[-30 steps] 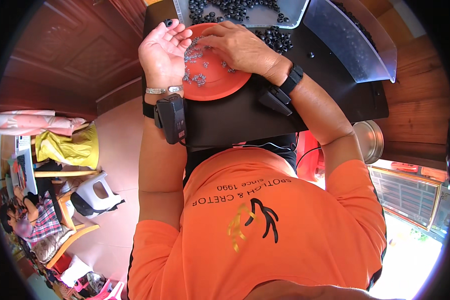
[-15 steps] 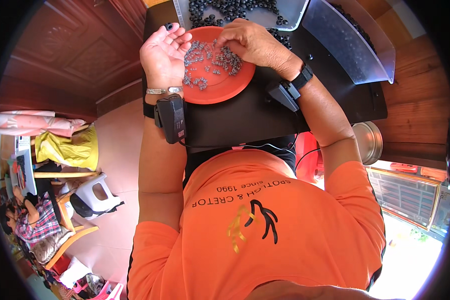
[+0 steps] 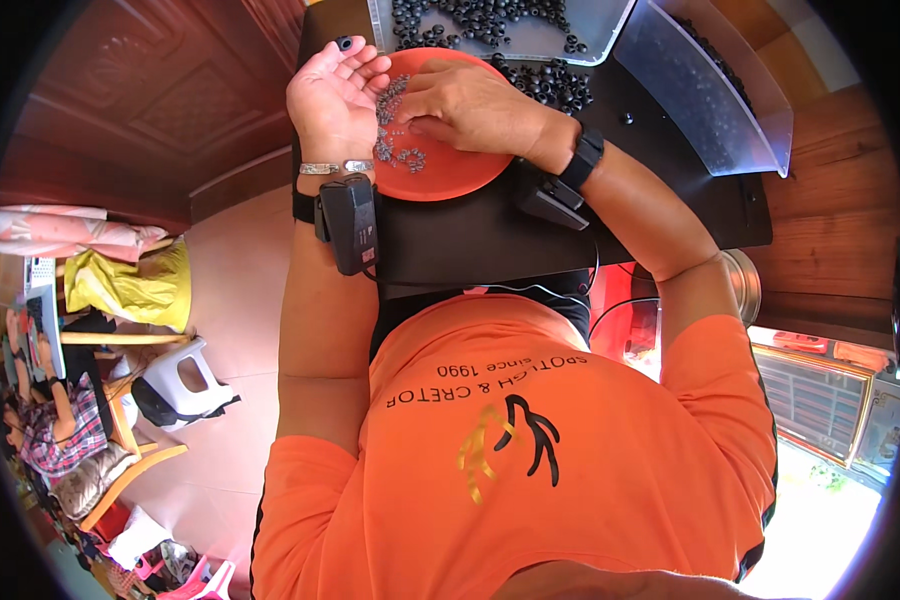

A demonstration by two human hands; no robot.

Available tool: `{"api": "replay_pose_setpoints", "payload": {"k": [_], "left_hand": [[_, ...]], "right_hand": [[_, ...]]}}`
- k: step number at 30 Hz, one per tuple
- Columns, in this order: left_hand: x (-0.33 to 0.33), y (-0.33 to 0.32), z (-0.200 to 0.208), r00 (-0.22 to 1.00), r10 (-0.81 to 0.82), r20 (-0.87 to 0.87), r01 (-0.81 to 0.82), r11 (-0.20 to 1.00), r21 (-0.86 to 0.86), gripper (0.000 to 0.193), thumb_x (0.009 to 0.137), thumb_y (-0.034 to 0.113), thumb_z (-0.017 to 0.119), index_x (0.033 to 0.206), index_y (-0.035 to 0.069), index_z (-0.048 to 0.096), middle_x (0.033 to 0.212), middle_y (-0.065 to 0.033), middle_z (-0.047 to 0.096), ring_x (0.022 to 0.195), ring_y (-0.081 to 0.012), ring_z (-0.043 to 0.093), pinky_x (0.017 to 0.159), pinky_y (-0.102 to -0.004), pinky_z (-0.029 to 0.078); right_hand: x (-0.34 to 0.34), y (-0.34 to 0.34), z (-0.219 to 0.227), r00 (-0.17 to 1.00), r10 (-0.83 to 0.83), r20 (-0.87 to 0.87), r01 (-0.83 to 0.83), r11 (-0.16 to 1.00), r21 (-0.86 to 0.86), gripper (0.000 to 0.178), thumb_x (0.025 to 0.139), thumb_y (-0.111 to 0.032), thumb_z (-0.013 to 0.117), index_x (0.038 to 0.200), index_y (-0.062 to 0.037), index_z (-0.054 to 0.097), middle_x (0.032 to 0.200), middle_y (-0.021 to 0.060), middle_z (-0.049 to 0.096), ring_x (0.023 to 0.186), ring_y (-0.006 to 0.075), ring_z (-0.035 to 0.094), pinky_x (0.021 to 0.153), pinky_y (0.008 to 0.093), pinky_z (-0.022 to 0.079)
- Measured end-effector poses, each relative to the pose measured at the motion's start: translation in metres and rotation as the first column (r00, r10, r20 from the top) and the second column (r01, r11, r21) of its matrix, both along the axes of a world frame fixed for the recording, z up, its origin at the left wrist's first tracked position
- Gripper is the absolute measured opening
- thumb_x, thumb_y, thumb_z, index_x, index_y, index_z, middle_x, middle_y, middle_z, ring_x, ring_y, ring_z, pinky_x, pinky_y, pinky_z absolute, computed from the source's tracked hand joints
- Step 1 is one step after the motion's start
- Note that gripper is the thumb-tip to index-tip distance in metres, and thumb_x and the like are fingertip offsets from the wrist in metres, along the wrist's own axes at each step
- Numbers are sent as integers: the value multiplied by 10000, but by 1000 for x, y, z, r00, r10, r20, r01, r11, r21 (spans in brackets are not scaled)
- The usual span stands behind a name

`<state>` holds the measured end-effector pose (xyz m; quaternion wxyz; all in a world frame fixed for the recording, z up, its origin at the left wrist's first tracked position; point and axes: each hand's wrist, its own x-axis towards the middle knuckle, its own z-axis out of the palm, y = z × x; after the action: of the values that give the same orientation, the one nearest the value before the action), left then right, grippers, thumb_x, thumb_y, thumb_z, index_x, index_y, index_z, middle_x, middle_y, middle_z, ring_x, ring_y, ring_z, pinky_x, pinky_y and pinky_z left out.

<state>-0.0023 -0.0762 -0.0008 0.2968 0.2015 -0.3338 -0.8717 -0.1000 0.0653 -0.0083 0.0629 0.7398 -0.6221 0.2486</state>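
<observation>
An orange-red plate (image 3: 460, 187) lies on the dark table, with many small silvery metal pieces (image 3: 402, 158) scattered in it. At the plate's left edge my left hand (image 3: 330, 108) is raised, palm up. Its thumb and forefinger pinch a small black ring-shaped bead (image 3: 345, 43) with a hole, the other fingers loosely curled. Over the plate, my right hand (image 3: 475, 108) reaches in from the right with bent fingers down among the metal pieces. The hand covers much of the plate, and whatever its fingertips grip is too small to make out.
Behind the plate stands a clear tub (image 3: 602, 45) of black beads, with a pile of loose black beads (image 3: 555, 85) beside it. To the right, a translucent bin (image 3: 705, 95) holds more. At far left another person (image 3: 65, 430) sits near a white stool (image 3: 185, 385).
My right hand has moved left across the plate, nearer my left hand, now covering pieces that showed before. My left hand keeps its pinch on the bead. The whole view has shifted slightly.
</observation>
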Motion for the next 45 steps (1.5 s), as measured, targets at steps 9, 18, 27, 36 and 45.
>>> {"api": "replay_pose_setpoints", "payload": {"k": [9, 18, 27, 36, 45], "left_hand": [[0, -6, 0, 998, 50, -48, -49, 999, 18, 294, 906, 248, 480, 953, -31, 563, 887, -121, 602, 773, -256, 591, 704, -344, 446], [-4, 22, -6, 959, -254, -129, 262, 964, 48, 236, 914, 219, 503, 941, -1, 586, 843, -91, 617, 757, -213, 600, 674, -305, 464], [-8, 54, -15, 875, -451, -174, 445, 892, -76, 229, 911, 214, 514, 992, 15, 591, 876, -102, 623, 789, -224, 615, 662, -298, 469], [-10, 56, -15, 878, -459, -137, 440, 886, -147, 210, 918, 192, 487, 988, 21, 585, 846, -93, 611, 779, -217, 606, 673, -300, 466], [-7, 54, -13, 873, -454, -177, 450, 890, -64, 246, 933, 238, 472, 1069, 58, 569, 992, -32, 588, 910, -154, 555, 758, -304, 450]], "right_hand": [[8, -26, -3, 996, -40, -81, 57, 973, 226, 97, 732, -104, 653, 828, -89, 651, 854, 70, 626, 897, 275, 580, 817, 387, 466], [-18, 25, 29, 816, -185, 548, 266, 961, -71, 147, 835, -54, 630, 981, -46, 649, 853, 46, 651, 797, 174, 626, 726, 279, 508], [-9, 40, 36, 404, 62, 913, 178, 973, -145, 142, 878, -48, 618, 1010, -4, 646, 885, 39, 663, 810, 107, 628, 753, 237, 525], [-2, 42, 34, 586, 24, 810, 251, 945, -209, 97, 853, -16, 634, 944, -11, 670, 891, 34, 645, 831, 104, 610, 735, 237, 503], [1, 35, 24, 886, -84, 457, 288, 871, -399, 159, 775, -45, 700, 934, -50, 700, 916, 85, 640, 867, 212, 639, 755, 311, 524]]}}
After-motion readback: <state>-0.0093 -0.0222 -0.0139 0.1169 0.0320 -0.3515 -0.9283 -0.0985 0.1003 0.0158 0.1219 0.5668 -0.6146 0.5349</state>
